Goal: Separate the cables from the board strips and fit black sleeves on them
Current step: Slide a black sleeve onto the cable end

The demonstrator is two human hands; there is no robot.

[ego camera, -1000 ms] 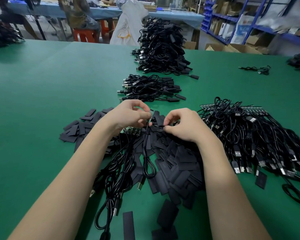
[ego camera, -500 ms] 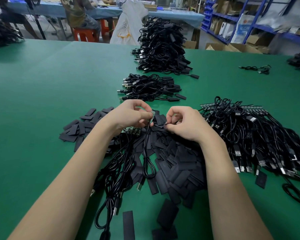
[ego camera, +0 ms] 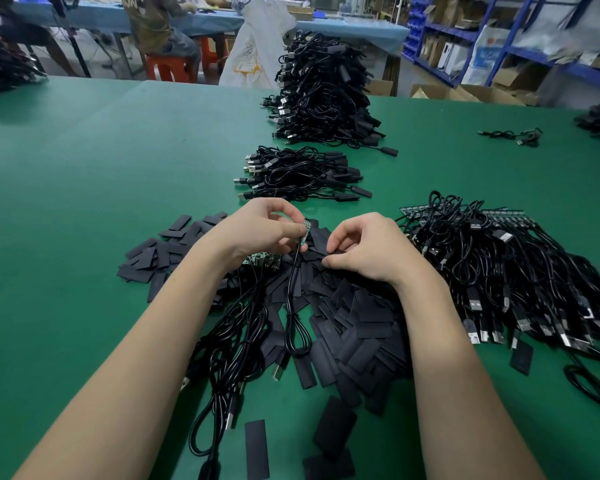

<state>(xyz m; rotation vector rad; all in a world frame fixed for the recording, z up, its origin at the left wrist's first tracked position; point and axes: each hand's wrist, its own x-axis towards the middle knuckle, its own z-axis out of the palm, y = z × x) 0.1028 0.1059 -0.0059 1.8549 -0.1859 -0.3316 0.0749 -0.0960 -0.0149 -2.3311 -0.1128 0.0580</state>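
**Sleeving one freed cable: hold the board steady, open the sleeve first**

Just above the middle of the frame, the left hand (ego camera: pixel 257 230) pinches a small green board piece (ego camera: pixel 306 230) between thumb and fingertips, its cable (ego camera: pixel 293 299) hanging down toward the lower centre, where it loops over the heap of black sleeves (ego camera: pixel 357 323). The right hand (ego camera: pixel 368 247), close beside it, has its fingers curled down into the top of that heap; thumb and forefinger appear to nip a sleeve, though black on black makes it hard to confirm.

The step in hand looks like picking a sleeve and slipping it over the board end. To do it well, the person would probably keep the left pinch low on the board so its tip stays exposed, lift only one flat sleeve, and squeeze its edges so the mouth opens before pushing it on. The slack cable should stay clear of the mouth.

Unprocessed cables on board strips (ego camera: pixel 499 271) lie at right; another strip (ego camera: pixel 262 261) sits under the left wrist. Finished bundles (ego camera: pixel 302 174) lie above centre on the green table (ego camera: pixel 84 202).
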